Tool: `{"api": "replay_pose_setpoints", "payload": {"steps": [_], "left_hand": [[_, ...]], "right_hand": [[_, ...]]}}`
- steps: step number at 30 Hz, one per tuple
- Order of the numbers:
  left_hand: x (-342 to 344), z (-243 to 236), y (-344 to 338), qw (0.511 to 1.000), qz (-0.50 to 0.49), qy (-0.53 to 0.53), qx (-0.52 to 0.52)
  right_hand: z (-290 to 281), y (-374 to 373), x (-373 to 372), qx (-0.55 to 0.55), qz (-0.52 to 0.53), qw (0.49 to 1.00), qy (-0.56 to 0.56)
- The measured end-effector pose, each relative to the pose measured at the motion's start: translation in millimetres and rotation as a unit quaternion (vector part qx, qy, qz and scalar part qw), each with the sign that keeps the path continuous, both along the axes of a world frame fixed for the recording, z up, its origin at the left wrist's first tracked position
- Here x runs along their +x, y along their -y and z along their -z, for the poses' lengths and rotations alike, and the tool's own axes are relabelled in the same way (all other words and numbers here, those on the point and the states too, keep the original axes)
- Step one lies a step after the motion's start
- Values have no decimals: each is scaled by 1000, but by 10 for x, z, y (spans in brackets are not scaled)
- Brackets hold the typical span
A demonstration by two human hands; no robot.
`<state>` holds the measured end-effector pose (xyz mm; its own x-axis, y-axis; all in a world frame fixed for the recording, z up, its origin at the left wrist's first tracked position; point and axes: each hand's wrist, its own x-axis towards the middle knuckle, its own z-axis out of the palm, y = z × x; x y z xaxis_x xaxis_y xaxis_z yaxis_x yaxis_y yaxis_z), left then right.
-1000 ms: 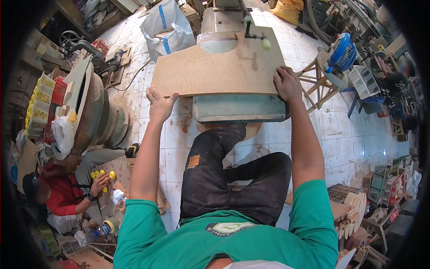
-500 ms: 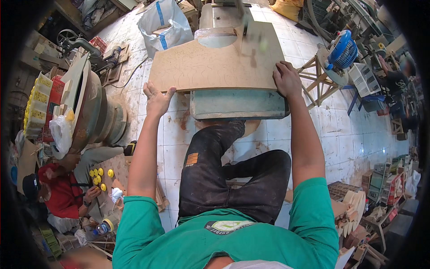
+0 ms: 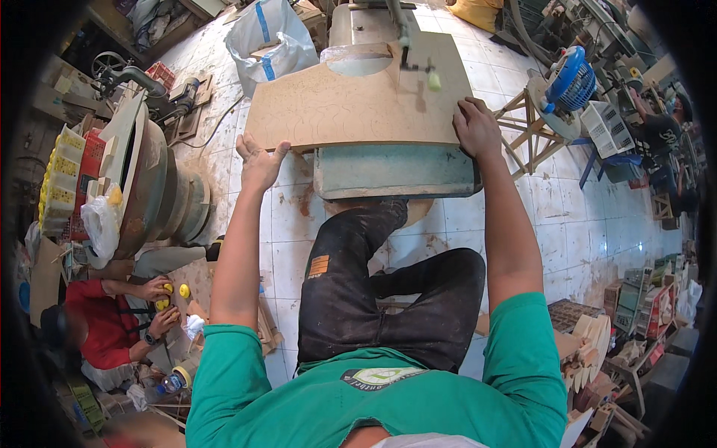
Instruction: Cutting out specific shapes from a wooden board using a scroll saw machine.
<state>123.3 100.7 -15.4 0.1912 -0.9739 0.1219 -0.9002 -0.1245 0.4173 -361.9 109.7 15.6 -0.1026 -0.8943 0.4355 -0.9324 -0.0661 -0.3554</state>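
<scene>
A wide tan wooden board lies over a grey-green metal machine table, whose near part sticks out from under it. Pencil-like curved lines mark its face, and a rounded cutout opens in its far edge. My left hand grips the board's near left corner, thumb along the near edge. At the near right corner, my right hand is closed on the edge with its fingers on top. Above the board's far right part hangs a dark metal machine arm with a pale green knob. Any blade contact is hidden.
A white sack stands beyond the board at left. To the right are a blue fan on a wooden stand and a white crate. At lower left a co-worker in a red shirt handles yellow round pieces.
The board has slid slightly away from me and turned a little, its right side moving farther, both hands moving with it. The co-worker now has both hands at the yellow pieces.
</scene>
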Motion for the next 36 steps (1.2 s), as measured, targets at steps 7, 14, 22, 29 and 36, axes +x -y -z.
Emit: {"api": "replay_pose_setpoints", "payload": {"steps": [7,14,22,29,36], "left_hand": [[-46,-34,20,1000,-1,-4,6],[-29,-24,65,1000,-1,1,-3],[-61,-70,80,1000,-4,1,17],[-61,-77,104,1000,-4,5,7],[-107,-112,136,1000,-1,-5,26]], "right_hand": [[-7,24,-3,-8,2,1000,2],[-26,46,13,-7,4,1000,7],[-13,80,-12,1,5,1000,5],[-19,102,-1,7,8,1000,15],[10,114,-33,2,9,1000,8]]}}
